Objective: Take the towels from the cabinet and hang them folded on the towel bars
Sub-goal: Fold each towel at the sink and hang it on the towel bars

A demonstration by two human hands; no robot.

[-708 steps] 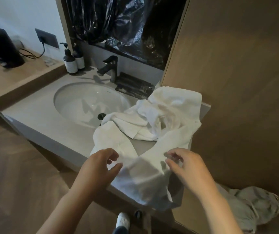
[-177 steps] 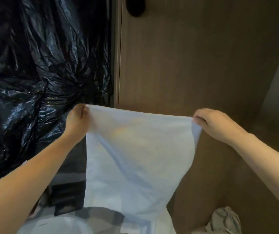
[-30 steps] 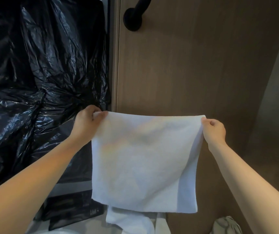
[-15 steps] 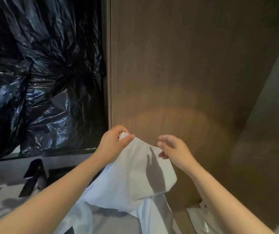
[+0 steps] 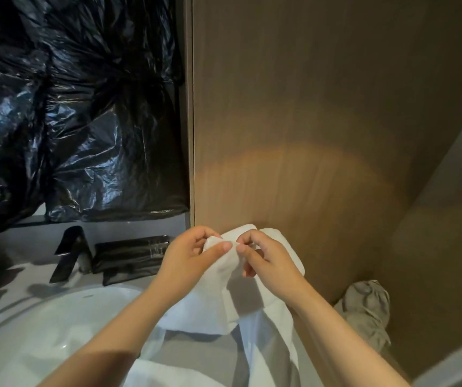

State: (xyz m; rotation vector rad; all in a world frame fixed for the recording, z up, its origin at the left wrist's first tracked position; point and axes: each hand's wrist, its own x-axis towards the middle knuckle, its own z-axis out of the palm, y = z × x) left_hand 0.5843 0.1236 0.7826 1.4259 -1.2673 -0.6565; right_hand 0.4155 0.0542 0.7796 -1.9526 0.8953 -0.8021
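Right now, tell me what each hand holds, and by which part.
The left hand and right hand both pinch the white towel at its top edge, grips nearly touching.

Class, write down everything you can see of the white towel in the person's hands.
The white towel looks like soft, plain cloth, bunched and folded on itself. Its upper edges meet at the top, pinched by the left hand and the right hand. It hangs before the wooden panel, its lower folds dropping toward more white cloth below; where it ends cannot be told.

Bare forearms run to the left hand and right hand, fingernails trimmed short.
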